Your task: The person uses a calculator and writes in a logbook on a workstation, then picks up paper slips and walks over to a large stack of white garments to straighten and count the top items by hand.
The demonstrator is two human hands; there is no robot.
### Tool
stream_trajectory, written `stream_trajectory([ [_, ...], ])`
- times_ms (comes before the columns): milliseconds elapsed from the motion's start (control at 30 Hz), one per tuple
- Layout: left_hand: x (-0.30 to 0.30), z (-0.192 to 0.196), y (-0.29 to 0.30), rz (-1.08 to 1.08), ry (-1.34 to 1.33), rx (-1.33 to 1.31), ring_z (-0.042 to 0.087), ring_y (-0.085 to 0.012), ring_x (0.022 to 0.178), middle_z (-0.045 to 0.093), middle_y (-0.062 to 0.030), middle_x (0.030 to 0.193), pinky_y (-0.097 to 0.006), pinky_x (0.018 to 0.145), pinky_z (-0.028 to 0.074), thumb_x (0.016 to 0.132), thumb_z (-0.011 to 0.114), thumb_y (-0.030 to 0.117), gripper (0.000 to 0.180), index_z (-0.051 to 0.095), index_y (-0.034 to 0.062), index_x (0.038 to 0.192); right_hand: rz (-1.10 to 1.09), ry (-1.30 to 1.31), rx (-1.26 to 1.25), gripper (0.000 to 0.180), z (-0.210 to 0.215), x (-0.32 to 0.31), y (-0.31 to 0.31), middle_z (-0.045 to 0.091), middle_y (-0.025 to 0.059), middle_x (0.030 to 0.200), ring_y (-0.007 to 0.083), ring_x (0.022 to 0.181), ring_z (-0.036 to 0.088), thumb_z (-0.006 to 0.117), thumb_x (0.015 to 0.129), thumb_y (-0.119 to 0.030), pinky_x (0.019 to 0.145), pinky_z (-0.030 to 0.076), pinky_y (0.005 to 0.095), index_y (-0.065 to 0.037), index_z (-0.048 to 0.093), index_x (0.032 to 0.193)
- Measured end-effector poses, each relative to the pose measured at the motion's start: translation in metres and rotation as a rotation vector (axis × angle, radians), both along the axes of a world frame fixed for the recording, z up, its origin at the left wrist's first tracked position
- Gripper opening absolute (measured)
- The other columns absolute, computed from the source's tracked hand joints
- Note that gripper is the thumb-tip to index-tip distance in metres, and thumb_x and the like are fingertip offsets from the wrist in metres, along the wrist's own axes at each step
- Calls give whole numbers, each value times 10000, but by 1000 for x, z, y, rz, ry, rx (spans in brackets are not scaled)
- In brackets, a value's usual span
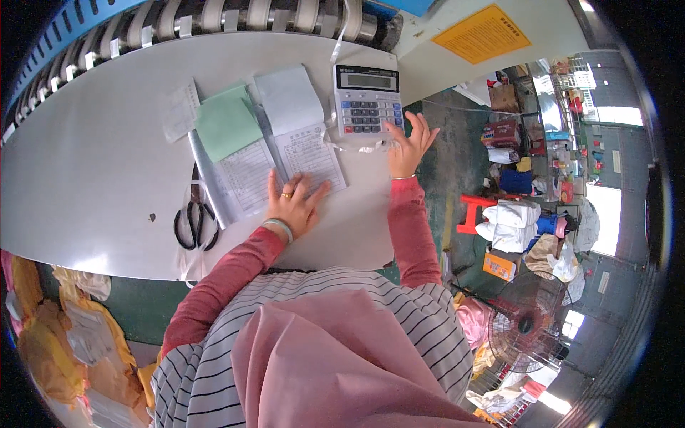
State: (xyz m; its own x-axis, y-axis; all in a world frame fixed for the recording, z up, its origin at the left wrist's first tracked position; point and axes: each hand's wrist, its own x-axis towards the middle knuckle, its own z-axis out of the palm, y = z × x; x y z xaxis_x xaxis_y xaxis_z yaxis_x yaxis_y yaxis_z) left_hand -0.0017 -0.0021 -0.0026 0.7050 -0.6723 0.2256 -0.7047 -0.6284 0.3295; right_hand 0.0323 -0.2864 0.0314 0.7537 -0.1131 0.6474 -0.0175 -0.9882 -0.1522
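Observation:
My left hand (294, 203) lies with fingers spread on the lower edge of an open form book (246, 175), whose pages carry printed tables. A green sheet (227, 125) covers the upper part of its left page, and a pale turned-up sheet (289, 98) rises above the right one. At the table's right edge, my right hand (412, 146) hovers by the lower right corner of a white desk calculator (367, 101), fingers apart and holding nothing. Whether its thumb touches a key, I cannot tell. Black-handled scissors (195, 225) rest left of the book.
The grey table (93, 178) has a row of metal rollers (214, 16) along its far side. A white strip (364, 148) trails below the calculator. To the right stand a red stool (471, 214), a floor fan (526, 322) and stacked goods. Yellow cloth bundles (50, 349) lie lower left.

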Motion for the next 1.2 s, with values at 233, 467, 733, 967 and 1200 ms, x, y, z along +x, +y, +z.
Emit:
stream_trajectory([
  [233,0,0,0,-3,-26,16,408,-244,1214,469,-63,1273,-677,1049,131,752,578,270,613,453,301,1352,-66,56,-52,376,2,29,-8,489,33,1242,317,1274,358,611,620,7,1102,24,610,-273,696,856],
  [467,0,1,1,-6,-13,16,408,-248,1218,471,-69,1277,-679,1048,131,760,580,275,610,450,296,1355,-56,76,-20,391,6,24,0,498,4,1251,312,1285,352,629,621,-1,1100,14,613,-300,703,862],
  [733,0,0,2,-18,19,18,409,-255,1235,453,-83,1304,-694,1042,127,749,595,276,619,449,283,1351,94,-5,72,416,0,2,37,507,14,1235,300,1282,364,609,628,-16,1099,25,609,-313,700,905],
  [967,1,1,1,-3,1,-22,409,-244,1212,472,-66,1265,-674,1047,139,755,569,255,587,477,289,1333,49,116,83,380,-1,-1,42,492,4,1295,308,1312,331,600,628,-9,1094,6,616,-290,704,862],
  [1200,-1,5,-3,-12,10,-44,411,-247,1205,481,-65,1243,-669,1048,149,759,569,250,560,499,287,1313,-53,64,117,291,-14,-8,13,504,-18,1282,305,1324,308,563,671,-7,1087,-17,630,-251,681,777],
])
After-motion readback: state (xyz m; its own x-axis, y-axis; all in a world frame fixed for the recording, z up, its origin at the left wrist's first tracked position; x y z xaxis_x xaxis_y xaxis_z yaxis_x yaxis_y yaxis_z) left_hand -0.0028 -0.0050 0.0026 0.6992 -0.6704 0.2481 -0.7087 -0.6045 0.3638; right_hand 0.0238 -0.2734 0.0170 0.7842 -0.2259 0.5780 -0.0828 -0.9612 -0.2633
